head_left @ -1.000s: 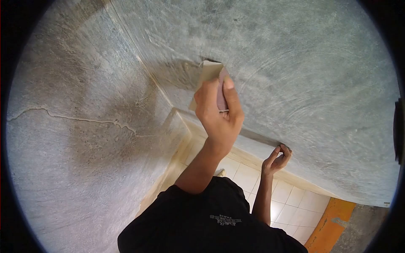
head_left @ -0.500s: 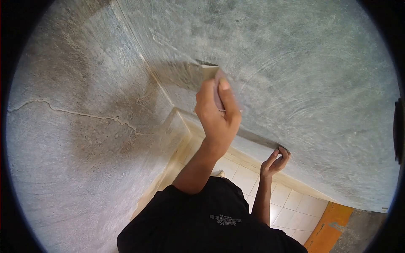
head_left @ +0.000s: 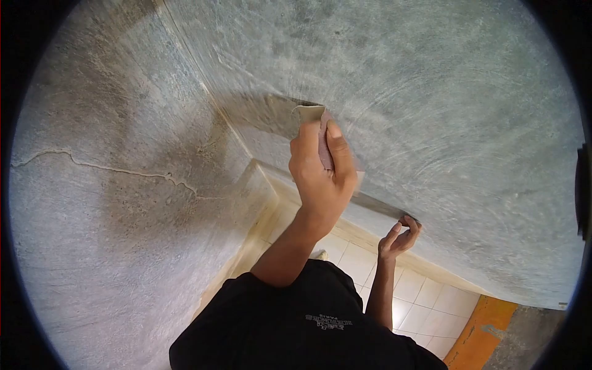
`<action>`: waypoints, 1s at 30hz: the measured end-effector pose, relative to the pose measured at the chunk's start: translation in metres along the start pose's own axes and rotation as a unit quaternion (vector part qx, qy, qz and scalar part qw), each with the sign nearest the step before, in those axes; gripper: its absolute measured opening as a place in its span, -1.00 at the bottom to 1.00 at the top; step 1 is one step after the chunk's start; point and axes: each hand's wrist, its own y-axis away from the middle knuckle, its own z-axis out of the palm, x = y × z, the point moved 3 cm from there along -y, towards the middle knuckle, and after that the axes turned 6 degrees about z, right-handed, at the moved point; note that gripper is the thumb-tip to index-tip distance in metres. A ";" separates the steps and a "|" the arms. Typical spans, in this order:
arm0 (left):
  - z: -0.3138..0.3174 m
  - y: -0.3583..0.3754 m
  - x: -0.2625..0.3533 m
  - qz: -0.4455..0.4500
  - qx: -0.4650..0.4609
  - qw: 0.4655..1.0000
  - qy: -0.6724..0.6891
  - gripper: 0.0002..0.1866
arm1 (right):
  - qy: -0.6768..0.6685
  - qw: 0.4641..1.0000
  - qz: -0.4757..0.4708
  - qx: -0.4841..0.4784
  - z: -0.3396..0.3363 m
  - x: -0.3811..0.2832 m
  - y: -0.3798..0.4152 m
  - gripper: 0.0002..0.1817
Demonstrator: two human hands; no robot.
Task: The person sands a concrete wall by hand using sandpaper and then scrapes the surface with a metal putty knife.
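Note:
My left hand [head_left: 322,176] is closed around a folded piece of sandpaper [head_left: 311,113], pressed to the grey plastered wall [head_left: 431,111]. The paper's pale side curls up beyond the fingertips, and a reddish-brown face shows between thumb and fingers. Whether a block sits inside the fold is hidden. Lower and to the right, my right hand [head_left: 399,239] rests its bent fingertips against the same wall, thumb apart from them, with nothing visible in it. Its shadow stretches along the wall toward the left hand.
A second wall [head_left: 111,234] meets this one at a corner on the left, with a long crack [head_left: 117,166] across it. Below are white floor tiles [head_left: 425,308] and an orange painted strip [head_left: 484,333]. A dark object [head_left: 582,191] juts in at the right edge.
My left hand has moved slightly down and right along the wall with the sandpaper. My right hand stays in almost the same spot.

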 end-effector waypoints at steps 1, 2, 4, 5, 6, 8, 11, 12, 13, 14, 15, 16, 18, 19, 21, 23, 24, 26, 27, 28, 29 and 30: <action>-0.002 -0.003 -0.001 0.002 0.003 1.000 -0.003 -0.83 | -0.001 1.000 0.001 -0.001 0.000 0.001 0.001 -0.75; -0.003 -0.004 -0.001 0.004 0.006 1.000 -0.006 -0.83 | 0.000 1.000 0.001 -0.005 0.000 0.001 0.001 -0.75; 0.002 0.000 0.002 -0.009 -0.003 1.000 0.028 -0.90 | 0.005 1.000 0.000 -0.011 -0.001 0.002 0.001 -0.75; 0.003 0.002 0.003 -0.015 -0.004 0.999 0.043 -0.93 | 0.003 1.000 0.001 -0.009 -0.001 0.002 0.002 -0.75; 0.001 0.001 0.001 -0.022 -0.001 0.999 0.036 -0.93 | 0.000 1.000 0.002 -0.008 -0.001 0.002 0.002 -0.75; -0.002 -0.002 -0.003 -0.034 0.006 0.999 0.023 -0.92 | -0.003 1.000 0.000 -0.016 0.000 0.003 0.002 -0.73; 0.002 -0.001 0.004 0.009 0.001 1.000 0.018 -0.90 | -0.006 1.000 -0.003 -0.029 -0.001 0.006 0.004 -0.71; 0.000 -0.001 0.000 -0.018 0.003 1.000 0.023 -0.90 | -0.013 1.000 -0.002 -0.026 0.000 0.008 0.005 -0.71; -0.002 -0.001 -0.005 -0.044 0.004 0.999 0.030 -0.90 | -0.019 1.000 -0.001 -0.022 0.000 0.010 0.006 -0.71; -0.003 -0.001 -0.008 -0.071 0.004 0.997 0.038 -0.90 | -0.019 0.999 -0.007 -0.025 -0.001 0.011 0.007 -0.71; -0.001 0.000 -0.005 -0.058 0.001 0.997 0.045 -0.89 | -0.017 0.999 -0.012 -0.027 -0.001 0.012 0.007 -0.70; 0.002 0.001 -0.001 -0.045 -0.002 0.998 0.051 -0.89 | -0.016 0.999 -0.017 -0.030 0.000 0.012 0.007 -0.70; 0.000 0.001 0.000 -0.032 0.004 0.999 0.043 -0.89 | -0.025 0.999 -0.016 -0.034 0.001 0.011 0.007 -0.71; -0.001 0.000 -0.002 -0.032 0.013 0.999 0.032 -0.90 | -0.028 0.999 -0.016 -0.035 0.000 0.011 0.007 -0.71; 0.001 0.001 -0.003 -0.034 0.014 0.999 0.039 -0.90 | -0.015 0.999 -0.029 -0.039 0.000 0.013 0.007 -0.72; 0.003 0.005 -0.005 -0.041 0.003 0.997 0.071 -0.91 | -0.014 0.999 -0.034 -0.040 0.000 0.015 0.008 -0.72; 0.002 0.004 -0.005 -0.056 0.007 0.995 0.079 -0.91 | -0.018 0.999 -0.033 -0.037 0.001 0.015 0.009 -0.72; 0.000 0.000 -0.003 -0.086 0.012 0.991 0.099 -0.90 | -0.018 0.999 -0.033 -0.035 0.000 0.017 0.010 -0.72; 0.002 0.001 -0.003 -0.074 0.000 0.993 0.090 -0.90 | -0.015 0.999 -0.036 -0.037 0.000 0.017 0.010 -0.72; 0.003 0.004 -0.003 -0.062 -0.011 0.995 0.079 -0.90 | -0.013 0.998 -0.038 -0.040 0.000 0.017 0.010 -0.72; 0.004 0.006 -0.002 -0.051 -0.021 0.996 0.068 -0.89 | -0.019 0.998 -0.033 -0.042 0.000 0.017 0.010 -0.72; 0.002 0.005 -0.003 -0.051 -0.015 0.997 0.064 -0.89 | -0.025 0.998 -0.027 -0.042 0.001 0.016 0.010 -0.72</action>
